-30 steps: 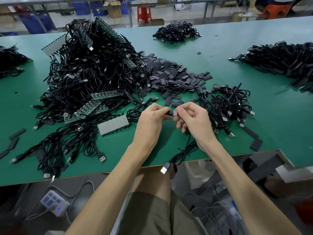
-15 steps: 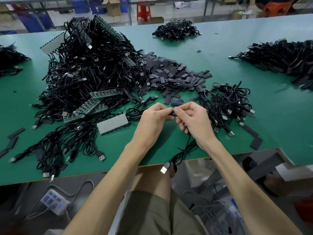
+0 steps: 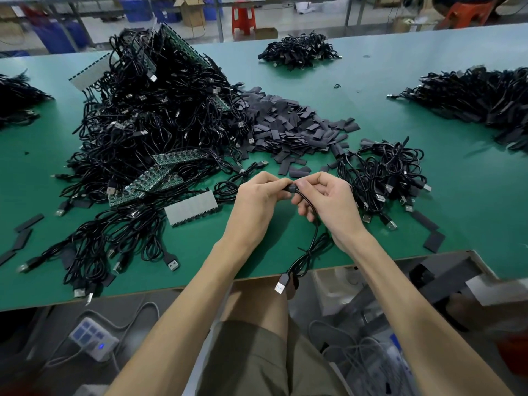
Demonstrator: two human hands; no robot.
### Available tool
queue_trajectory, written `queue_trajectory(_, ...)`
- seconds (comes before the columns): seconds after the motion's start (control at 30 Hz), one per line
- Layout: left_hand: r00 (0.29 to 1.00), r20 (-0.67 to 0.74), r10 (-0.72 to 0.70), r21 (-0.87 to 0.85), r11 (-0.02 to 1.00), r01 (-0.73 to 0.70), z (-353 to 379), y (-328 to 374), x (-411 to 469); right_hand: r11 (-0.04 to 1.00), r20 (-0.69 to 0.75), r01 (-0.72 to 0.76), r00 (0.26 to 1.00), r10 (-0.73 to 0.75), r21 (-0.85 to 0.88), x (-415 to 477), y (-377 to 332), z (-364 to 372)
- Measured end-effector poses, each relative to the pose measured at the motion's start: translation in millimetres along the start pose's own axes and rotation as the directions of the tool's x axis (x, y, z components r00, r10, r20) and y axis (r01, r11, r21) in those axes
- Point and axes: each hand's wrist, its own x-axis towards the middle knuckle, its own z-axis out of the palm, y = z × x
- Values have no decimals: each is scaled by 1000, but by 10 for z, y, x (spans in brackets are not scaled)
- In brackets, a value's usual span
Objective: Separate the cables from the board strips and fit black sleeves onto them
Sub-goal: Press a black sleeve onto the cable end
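1. I am watching the left hand (image 3: 257,198) and right hand (image 3: 328,201) meeting fingertip to fingertip, the left pinching a black sleeve (image 3: 291,188), the right pinching the cable (image 3: 314,232) end.
2. The cable is hanging down, its USB plug (image 3: 281,284) dangling past the bench (image 3: 471,195) edge.
3. Loose sleeves (image 3: 288,124) are lying just beyond; board strips (image 3: 160,178) are lying to the left.

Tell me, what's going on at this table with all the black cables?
A person is working at a green table. Their left hand and right hand pinch the end of one black cable, where what looks like a black sleeve sits between the fingertips. The cable's USB plug hangs over the table edge. Beyond lie a big heap of cables tangled with board strips, a pile of loose sleeves and a smaller cable bunch.
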Motion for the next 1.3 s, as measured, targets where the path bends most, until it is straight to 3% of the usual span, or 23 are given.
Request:
queue_trajectory(0.07, 1000, -18, 3, -93, 996, -5, -22, -4, -12, 1000, 10, 5, 1000, -5, 5, -1, -2, -5)
queue_trajectory(0.57, 1000, 1, -27, -163, 986, 27, -36, -18, 15, 999, 12, -21, 1000, 20, 25, -20, -31, -11)
queue_trajectory(0.7, 973, 36, -226, -489, 846, 215, -88, -38, 33, 998, -50, -37, 998, 40, 56, -27, -46, -2)
queue_trajectory(0.77, 965, 56, -258, -563, 790, 244, -101, -37, 29, 997, -72, -36, 997, 41, 66, -30, -57, -5)
queue_trajectory(1.3, 962, 75, -261, -607, 753, 252, -114, -64, 1, 1000, -7, -18, 1000, 18, 17, -42, -85, -17)
